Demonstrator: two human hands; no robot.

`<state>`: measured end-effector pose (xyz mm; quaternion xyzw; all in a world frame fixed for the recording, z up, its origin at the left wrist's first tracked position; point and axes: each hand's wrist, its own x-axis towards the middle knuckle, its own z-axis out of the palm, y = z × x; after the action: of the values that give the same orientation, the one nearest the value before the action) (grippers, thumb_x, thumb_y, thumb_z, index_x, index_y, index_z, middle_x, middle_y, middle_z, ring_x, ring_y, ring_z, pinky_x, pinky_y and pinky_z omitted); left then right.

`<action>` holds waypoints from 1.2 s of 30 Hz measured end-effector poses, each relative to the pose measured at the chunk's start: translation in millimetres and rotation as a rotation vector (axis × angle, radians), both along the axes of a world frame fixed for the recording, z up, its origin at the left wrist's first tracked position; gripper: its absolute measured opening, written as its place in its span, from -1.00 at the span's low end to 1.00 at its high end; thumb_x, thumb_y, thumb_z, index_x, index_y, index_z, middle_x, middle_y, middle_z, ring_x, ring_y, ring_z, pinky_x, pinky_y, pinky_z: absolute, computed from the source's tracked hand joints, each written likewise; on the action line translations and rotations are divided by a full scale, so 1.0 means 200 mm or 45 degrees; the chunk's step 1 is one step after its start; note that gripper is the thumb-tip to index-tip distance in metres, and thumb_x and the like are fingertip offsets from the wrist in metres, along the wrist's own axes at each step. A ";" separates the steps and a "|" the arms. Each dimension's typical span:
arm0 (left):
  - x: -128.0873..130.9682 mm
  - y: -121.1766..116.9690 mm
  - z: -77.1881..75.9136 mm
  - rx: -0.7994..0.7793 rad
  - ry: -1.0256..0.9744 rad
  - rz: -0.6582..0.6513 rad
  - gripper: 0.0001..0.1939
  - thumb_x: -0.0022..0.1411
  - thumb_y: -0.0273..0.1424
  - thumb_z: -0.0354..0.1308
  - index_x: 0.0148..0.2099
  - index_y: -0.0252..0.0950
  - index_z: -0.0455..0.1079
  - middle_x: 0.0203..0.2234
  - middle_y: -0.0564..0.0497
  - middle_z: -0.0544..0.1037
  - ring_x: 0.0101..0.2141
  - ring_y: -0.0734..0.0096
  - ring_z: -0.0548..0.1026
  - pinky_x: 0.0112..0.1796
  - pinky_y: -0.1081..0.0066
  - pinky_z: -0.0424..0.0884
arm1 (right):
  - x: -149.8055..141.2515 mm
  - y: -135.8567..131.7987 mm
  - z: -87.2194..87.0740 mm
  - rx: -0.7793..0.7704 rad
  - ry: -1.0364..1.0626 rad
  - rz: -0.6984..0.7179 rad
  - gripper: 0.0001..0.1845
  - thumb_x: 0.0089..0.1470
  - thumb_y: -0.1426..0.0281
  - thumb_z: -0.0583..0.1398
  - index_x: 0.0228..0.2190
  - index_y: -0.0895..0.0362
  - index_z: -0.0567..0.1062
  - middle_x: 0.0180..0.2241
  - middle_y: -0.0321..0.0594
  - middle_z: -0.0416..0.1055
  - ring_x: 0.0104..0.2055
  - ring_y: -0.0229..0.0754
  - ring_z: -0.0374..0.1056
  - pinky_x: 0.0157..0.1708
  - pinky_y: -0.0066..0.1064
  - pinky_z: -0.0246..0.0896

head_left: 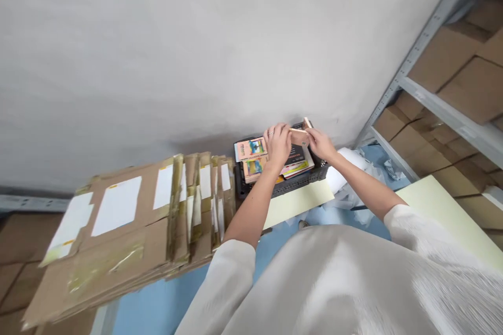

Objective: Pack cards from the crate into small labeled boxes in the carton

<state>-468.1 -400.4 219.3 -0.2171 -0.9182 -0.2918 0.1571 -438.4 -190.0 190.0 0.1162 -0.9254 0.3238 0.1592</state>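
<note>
My left hand is over a black plastic basket, a ring on one finger. Its fingers are closed at the left end of a small salmon-coloured book. My right hand pinches the right end of the same book. Below lie a dark-covered book and others with yellow and pink edges. To the left of my left hand, two salmon books with colourful pictures lie in the basket, the upper book and the lower book.
Flattened cardboard boxes with white labels are stacked on the left. Metal shelving with brown cartons stands at the right. White packing material lies beside the basket, and a pale yellow board is in front of it. The wall rises behind.
</note>
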 end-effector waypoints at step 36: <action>1.70 2.87 -1.28 -0.140 -1.633 -1.058 -0.80 0.30 -0.34 0.37 -0.07 -0.27 0.70 -0.27 -0.09 0.76 -0.21 0.20 0.72 -0.07 0.30 0.61 | 2.28 1.67 -0.90 -0.384 -0.643 -1.641 -0.67 0.42 0.36 0.19 0.09 0.07 0.67 0.12 -0.02 0.63 0.11 0.01 0.56 0.11 -0.28 0.44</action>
<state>-127.7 173.9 -36.5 -0.3403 -0.6857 -0.3495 -0.5402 18.5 144.5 10.4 -0.5565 -0.7637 0.3068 0.1140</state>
